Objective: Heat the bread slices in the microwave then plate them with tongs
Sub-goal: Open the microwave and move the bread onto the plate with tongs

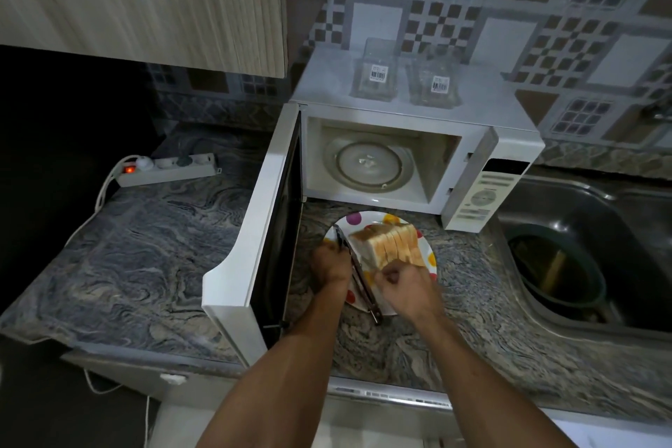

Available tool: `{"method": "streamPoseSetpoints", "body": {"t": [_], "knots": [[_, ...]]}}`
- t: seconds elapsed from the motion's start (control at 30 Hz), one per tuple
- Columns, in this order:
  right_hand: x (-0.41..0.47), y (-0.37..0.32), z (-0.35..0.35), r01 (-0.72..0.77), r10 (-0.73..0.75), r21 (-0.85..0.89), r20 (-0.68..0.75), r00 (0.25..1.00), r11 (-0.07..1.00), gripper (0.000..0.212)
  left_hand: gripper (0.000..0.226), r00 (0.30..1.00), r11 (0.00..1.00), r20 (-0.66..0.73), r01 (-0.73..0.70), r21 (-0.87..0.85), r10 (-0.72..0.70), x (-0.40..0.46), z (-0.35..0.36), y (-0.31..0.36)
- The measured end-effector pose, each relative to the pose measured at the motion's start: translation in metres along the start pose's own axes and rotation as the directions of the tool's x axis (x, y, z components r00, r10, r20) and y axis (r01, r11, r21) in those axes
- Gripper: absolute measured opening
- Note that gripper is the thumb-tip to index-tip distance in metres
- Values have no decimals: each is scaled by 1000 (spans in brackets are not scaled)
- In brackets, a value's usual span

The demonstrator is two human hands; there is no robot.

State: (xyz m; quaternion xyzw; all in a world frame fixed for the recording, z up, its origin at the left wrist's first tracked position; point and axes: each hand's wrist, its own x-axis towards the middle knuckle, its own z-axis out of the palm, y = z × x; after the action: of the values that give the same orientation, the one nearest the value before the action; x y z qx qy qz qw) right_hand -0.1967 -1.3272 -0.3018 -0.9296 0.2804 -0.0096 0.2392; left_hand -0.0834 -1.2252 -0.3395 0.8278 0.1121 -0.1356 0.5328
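Note:
A stack of bread slices stands on edge on a white plate with coloured dots, which rests on the counter just in front of the open microwave. Metal tongs lie across the plate's left side, pointing away from me. My left hand is curled on the plate's left rim beside the tongs. My right hand is curled on the plate's near right rim, touching the bread's front. The glass turntable inside the microwave has nothing on it.
The microwave door stands open to the left, close to my left forearm. A steel sink holding a dark bowl lies to the right. Two glass jars sit on the microwave. A power strip lies at the back left.

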Motion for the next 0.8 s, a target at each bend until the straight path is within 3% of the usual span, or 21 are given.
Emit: {"method": "streamPoseSetpoints", "body": {"t": [0.17,0.23,0.37,0.5,0.63,0.8], "knots": [[34,28,-39,-73,73,5,-159,985,997,30,34,982,973,-148,-86,213,119,1,1,-4],[51,39,-46,-132,132,10,-178,975,991,29,37,975,959,-191,-53,280,110,-2,-6,-3],[85,62,-48,-209,206,-23,-87,975,978,31,41,975,945,-220,111,307,-43,-8,-9,1],[108,72,-36,-201,203,-74,16,979,977,39,40,966,938,-233,183,293,-115,-7,-5,1],[129,79,-18,-201,201,-12,93,975,979,50,45,958,892,-250,234,386,-143,-8,-1,0],[142,91,-11,-197,189,83,100,977,977,44,39,944,871,-296,262,416,-143,-12,7,-1]]}}
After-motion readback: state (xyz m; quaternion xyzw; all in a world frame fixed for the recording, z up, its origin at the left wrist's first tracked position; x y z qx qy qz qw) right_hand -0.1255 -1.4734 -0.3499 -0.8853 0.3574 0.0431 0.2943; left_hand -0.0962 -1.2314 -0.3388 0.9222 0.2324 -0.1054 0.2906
